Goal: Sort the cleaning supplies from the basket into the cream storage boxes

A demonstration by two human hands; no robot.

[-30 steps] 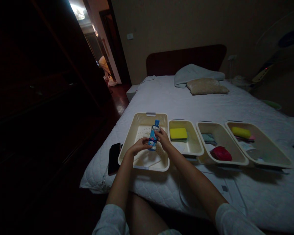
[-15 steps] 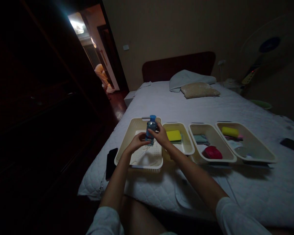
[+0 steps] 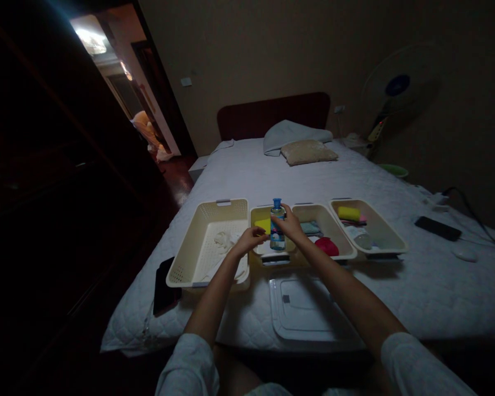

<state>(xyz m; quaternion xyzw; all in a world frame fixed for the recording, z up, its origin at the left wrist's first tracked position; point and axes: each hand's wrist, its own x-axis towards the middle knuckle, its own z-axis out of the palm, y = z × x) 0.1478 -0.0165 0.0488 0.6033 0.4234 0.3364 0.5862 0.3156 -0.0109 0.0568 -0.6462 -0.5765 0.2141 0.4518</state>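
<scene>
A clear bottle with a blue cap and blue label [image 3: 278, 234] stands upright in the air over the second basket, and my right hand [image 3: 291, 224] is closed around its right side. Just left of the bottle is my left hand [image 3: 251, 241], its fingers apart and their tips close to the label; whether they touch it I cannot tell. Below and behind the bottle, the second basket [image 3: 289, 256] holds something yellow [image 3: 263, 224], partly covered by my hands. The large cream basket [image 3: 181, 267] to the left contains crumpled white cloth [image 3: 223, 240].
Two more baskets stand to the right, one with a red item [image 3: 326, 247] and one with a yellow roll [image 3: 348, 213]. A white lid [image 3: 309, 313] lies in front. Dark phones rest at left [image 3: 165, 289] and right [image 3: 438, 228] on the bed.
The bottle has moved right, from above the large basket to above the second one. My left hand has come away from the bottle's base. The view has turned right.
</scene>
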